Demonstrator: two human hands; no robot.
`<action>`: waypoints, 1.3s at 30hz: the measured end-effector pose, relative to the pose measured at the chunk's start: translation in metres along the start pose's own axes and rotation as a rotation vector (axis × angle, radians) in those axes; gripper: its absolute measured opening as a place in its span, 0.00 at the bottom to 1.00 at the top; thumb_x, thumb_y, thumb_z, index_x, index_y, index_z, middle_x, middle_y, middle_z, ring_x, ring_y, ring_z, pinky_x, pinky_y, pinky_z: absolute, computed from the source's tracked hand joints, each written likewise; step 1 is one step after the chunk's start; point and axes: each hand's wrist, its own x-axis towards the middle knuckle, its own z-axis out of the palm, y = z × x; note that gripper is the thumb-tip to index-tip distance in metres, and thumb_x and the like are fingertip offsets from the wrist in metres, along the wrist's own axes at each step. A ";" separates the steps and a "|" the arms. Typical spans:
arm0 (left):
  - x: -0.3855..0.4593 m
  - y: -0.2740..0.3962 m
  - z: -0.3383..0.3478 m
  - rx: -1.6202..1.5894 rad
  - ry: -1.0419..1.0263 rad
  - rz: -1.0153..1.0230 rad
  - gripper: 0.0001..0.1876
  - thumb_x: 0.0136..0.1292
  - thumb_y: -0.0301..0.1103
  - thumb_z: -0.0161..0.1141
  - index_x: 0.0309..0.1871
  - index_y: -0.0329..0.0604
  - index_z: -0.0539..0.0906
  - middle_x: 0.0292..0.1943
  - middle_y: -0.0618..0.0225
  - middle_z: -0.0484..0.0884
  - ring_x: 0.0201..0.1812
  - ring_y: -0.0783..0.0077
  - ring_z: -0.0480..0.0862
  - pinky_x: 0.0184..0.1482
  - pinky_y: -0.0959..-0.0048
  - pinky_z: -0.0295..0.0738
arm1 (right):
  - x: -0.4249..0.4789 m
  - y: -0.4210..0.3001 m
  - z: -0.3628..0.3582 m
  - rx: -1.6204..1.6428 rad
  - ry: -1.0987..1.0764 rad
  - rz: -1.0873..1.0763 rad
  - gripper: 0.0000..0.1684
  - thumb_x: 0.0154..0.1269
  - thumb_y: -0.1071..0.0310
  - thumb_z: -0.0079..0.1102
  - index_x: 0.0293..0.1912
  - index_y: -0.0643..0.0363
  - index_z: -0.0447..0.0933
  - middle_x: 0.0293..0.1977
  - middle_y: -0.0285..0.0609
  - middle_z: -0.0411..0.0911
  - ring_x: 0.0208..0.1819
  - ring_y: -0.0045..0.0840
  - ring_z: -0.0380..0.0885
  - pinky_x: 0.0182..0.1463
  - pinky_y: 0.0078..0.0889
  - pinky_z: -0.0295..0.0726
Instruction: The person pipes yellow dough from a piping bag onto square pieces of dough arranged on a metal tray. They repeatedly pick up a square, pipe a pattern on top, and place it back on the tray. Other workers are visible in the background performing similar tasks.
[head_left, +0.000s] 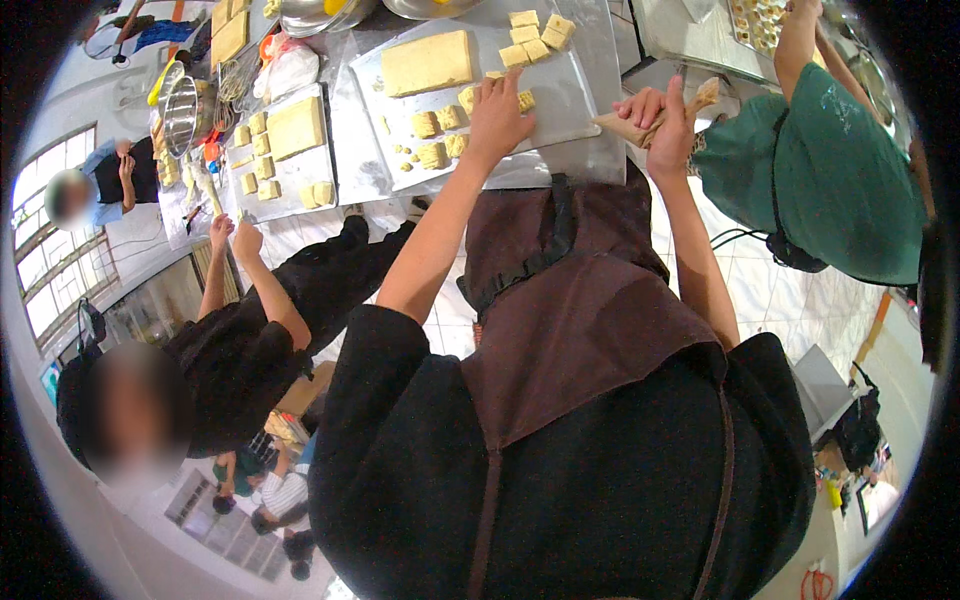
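Note:
My left hand reaches over a metal tray, its fingertips among small yellow sponge-cake pieces. The hand partly hides those pieces, so a firm grip is not visible. In my right hand is a piping bag with brownish filling, its narrow tip pointing left at the tray's right edge. An uncut sponge-cake slab lies at the back of the tray. Several cut cake squares sit at the tray's far right corner. Nearer me are more cake pieces, with crumbs beside them.
To the left, another tray carries a slab and cut squares; a co-worker's hands are at its edge. Metal bowls, a whisk and a plastic bag stand beyond. A person in a green shirt is close on my right.

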 end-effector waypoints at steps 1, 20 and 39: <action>0.005 0.000 0.004 0.029 -0.024 0.004 0.40 0.50 0.39 0.70 0.67 0.38 0.68 0.51 0.51 0.82 0.57 0.47 0.75 0.62 0.51 0.65 | 0.000 0.001 0.000 0.017 -0.003 -0.011 0.39 0.81 0.41 0.35 0.15 0.55 0.60 0.17 0.40 0.65 0.25 0.31 0.74 0.47 0.41 0.80; 0.019 -0.009 -0.001 0.196 -0.224 0.003 0.39 0.46 0.32 0.70 0.66 0.39 0.69 0.44 0.54 0.84 0.55 0.50 0.78 0.59 0.53 0.70 | 0.000 0.000 0.004 0.064 0.005 -0.061 0.40 0.81 0.42 0.36 0.15 0.56 0.62 0.15 0.41 0.66 0.24 0.31 0.74 0.42 0.37 0.78; 0.049 -0.032 0.011 0.234 -0.057 -0.367 0.38 0.48 0.45 0.73 0.58 0.30 0.72 0.42 0.47 0.86 0.53 0.45 0.79 0.60 0.53 0.67 | 0.002 -0.007 0.002 0.080 0.037 -0.072 0.39 0.81 0.43 0.35 0.15 0.56 0.60 0.16 0.40 0.64 0.25 0.31 0.73 0.46 0.42 0.80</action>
